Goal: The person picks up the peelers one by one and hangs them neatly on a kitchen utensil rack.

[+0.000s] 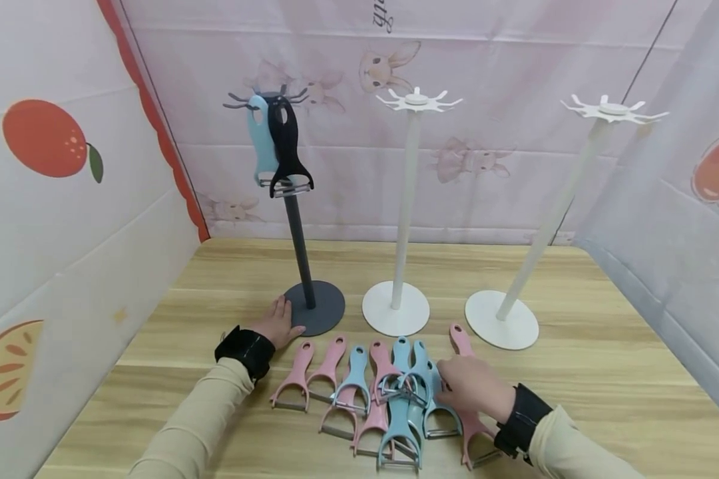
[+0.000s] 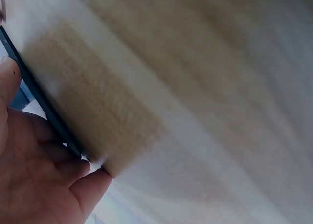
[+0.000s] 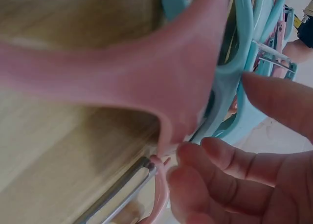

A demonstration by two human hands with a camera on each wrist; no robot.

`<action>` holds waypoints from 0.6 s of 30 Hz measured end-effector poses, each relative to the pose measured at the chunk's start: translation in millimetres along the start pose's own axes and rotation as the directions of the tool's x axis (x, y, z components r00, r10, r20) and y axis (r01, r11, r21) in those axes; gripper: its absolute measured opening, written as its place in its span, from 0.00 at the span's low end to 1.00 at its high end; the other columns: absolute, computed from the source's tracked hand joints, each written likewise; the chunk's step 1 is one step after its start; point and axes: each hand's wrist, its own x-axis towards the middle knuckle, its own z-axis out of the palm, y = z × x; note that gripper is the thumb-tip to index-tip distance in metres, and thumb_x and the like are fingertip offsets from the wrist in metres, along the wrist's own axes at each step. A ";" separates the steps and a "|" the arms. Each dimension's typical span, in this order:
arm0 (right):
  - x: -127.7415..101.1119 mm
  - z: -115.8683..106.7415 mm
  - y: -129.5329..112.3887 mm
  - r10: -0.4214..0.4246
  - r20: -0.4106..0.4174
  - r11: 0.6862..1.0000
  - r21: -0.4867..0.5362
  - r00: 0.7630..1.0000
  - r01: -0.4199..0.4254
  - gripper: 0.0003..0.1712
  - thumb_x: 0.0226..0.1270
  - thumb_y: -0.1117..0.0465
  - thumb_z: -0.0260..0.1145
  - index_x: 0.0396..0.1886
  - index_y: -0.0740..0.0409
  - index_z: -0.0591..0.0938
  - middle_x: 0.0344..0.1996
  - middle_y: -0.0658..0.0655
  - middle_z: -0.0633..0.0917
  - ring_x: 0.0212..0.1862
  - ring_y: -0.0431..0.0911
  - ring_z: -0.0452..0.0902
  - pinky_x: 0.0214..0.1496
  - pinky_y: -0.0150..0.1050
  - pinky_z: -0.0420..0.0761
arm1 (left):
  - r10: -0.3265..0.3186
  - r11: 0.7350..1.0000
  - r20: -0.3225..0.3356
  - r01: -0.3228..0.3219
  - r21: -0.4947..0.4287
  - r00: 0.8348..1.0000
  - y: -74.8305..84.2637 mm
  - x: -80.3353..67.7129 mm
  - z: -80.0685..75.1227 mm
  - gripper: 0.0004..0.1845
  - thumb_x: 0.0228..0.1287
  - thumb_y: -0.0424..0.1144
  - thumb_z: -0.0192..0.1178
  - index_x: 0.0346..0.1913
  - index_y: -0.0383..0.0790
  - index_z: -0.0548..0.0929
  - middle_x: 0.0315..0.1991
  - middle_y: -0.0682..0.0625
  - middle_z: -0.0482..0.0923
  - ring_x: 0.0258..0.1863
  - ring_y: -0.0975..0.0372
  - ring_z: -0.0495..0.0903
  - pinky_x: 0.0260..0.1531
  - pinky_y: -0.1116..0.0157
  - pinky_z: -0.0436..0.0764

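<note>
My left hand (image 1: 277, 324) rests at the left edge of the round base (image 1: 326, 313) of a dark grey stand, thumb and fingers spread along its rim. The left wrist view shows the base edge-on as a dark strip (image 2: 41, 94) beside the fingers. A light blue peeler (image 1: 262, 143) and a black peeler (image 1: 285, 143) hang from this stand's hooks. My right hand (image 1: 476, 386) is over the right end of a pile of pink and blue peelers. Its thumb and bent fingers are apart, beside a blue peeler (image 3: 227, 87) and a pink peeler (image 3: 166, 62).
Two white stands with bare hooks stand behind the pile, a middle one (image 1: 404, 219) and a right one (image 1: 551, 213). Pink peelers (image 1: 296, 372) and blue peelers (image 1: 401, 419) overlap on the wooden table (image 1: 605, 372). Printed curtains (image 1: 347, 193) enclose the back and sides.
</note>
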 end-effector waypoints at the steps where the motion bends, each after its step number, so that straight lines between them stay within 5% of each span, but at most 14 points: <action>1: -1.1 0.1 0.8 -0.006 -0.007 1.000 0.004 1.000 0.006 0.12 0.50 0.60 0.70 0.22 0.56 0.73 0.13 0.48 0.67 0.17 0.41 0.62 0.19 0.34 0.59 | 0.002 1.000 -0.001 -0.002 -0.002 1.000 0.1 0.0 -0.1 0.35 0.69 0.44 0.46 0.61 0.13 0.53 0.63 0.21 0.45 0.65 0.37 0.45 0.62 0.50 0.52; 12: -10.9 6.0 8.5 -0.004 -0.050 1.000 0.029 0.999 0.005 0.10 0.61 0.64 0.59 0.20 0.55 0.74 0.12 0.48 0.65 0.16 0.40 0.61 0.17 0.33 0.60 | -0.015 1.000 -0.010 0.015 -0.004 1.000 1.2 -1.6 -1.9 0.35 0.69 0.44 0.47 0.61 0.13 0.53 0.64 0.22 0.45 0.65 0.38 0.46 0.62 0.50 0.53; 18: -16.4 6.3 8.9 0.029 0.013 1.000 -0.005 0.999 -0.029 0.09 0.55 0.66 0.65 0.20 0.55 0.74 0.14 0.49 0.69 0.18 0.42 0.64 0.19 0.35 0.64 | -0.019 1.000 0.001 0.019 -0.013 1.000 3.4 -2.8 -2.9 0.35 0.69 0.44 0.47 0.61 0.13 0.53 0.64 0.22 0.45 0.65 0.38 0.46 0.62 0.50 0.53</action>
